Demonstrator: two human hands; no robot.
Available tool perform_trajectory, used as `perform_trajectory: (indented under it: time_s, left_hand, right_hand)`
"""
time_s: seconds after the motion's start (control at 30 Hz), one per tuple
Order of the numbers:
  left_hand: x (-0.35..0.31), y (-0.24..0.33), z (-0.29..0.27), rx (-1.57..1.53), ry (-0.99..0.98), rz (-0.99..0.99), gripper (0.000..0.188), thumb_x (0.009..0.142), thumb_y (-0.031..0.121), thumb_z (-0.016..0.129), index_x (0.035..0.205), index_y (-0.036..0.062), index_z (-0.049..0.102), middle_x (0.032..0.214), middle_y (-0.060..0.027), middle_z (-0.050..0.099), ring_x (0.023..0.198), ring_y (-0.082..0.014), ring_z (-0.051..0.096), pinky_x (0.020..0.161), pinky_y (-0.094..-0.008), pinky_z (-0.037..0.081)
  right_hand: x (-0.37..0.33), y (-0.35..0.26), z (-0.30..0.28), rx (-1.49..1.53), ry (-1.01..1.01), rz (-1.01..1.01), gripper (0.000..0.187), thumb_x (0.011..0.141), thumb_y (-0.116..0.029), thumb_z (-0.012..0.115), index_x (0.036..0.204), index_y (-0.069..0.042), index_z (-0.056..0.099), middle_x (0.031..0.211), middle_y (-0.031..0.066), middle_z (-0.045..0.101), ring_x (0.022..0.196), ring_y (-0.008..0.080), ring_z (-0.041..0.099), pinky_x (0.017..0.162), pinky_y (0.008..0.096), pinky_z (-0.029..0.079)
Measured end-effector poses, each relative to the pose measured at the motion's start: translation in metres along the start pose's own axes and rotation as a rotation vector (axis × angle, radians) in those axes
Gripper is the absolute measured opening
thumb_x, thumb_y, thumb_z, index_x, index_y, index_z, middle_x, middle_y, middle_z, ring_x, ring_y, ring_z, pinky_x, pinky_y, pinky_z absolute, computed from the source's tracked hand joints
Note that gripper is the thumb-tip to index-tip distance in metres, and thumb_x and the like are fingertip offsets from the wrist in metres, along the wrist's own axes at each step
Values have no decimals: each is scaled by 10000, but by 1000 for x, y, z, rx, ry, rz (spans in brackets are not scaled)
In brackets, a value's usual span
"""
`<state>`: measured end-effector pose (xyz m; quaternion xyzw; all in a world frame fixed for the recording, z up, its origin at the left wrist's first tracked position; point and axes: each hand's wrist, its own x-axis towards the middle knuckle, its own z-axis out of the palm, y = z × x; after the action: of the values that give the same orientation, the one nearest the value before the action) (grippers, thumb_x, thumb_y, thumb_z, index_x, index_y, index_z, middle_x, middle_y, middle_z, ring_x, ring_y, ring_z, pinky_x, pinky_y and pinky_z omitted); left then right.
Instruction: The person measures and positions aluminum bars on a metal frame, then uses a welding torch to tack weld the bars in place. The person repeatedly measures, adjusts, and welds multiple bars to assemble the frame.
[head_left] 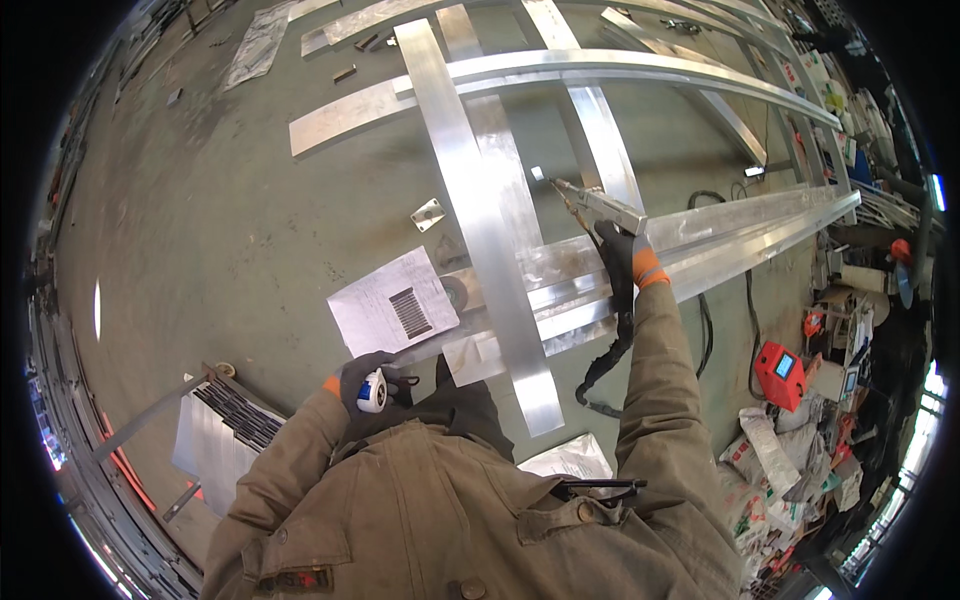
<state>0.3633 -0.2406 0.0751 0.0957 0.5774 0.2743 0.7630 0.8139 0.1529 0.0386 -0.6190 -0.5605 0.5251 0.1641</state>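
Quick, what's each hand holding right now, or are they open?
Left hand: closed, holding a white-and-blue tape measure.
Right hand: closed, holding a silver handheld tool.

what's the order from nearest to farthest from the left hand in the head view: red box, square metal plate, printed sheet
Nearest first from the left hand:
1. printed sheet, just ahead
2. square metal plate, farther ahead on the floor
3. red box, far off to the right
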Motion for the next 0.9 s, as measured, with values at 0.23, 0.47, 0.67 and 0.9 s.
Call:
perform_trajectory:
  time_s: [0.23,0.47,0.67,0.9]
  left_hand:
    - [-3,11,-29,-219,74,-155,369,1074,189,612,1424,72,612,1210,-167,722,975,-250,754,809,-413,661]
    - [-22,17,-118,-332,-25,-148,484,1082,386,612,1423,42,614,1150,-174,752,925,-293,773,797,-426,667]
    - [-52,43,-233,-338,-200,-142,549,990,375,722,1425,64,601,1104,-149,748,1012,-304,761,776,-475,665]
    - [-87,88,-326,176,-261,39,743,902,276,793,1531,49,471,1158,-131,694,1015,-285,736,811,-463,652]
  right_hand:
    - [-5,20,2,-248,188,2,563,910,-389,780,1268,39,705,984,107,750,881,184,661,776,382,557]
    - [-55,34,25,-421,469,28,709,872,-533,785,1321,11,706,1174,223,779,1099,346,740,960,416,554]
    - [-177,14,139,-351,1095,-8,603,937,-381,786,1397,-12,661,1239,244,745,1082,381,720,969,435,560]
    - [-276,-127,526,-24,516,-14,349,982,-240,776,1298,-112,701,1036,135,759,907,250,737,813,383,595]
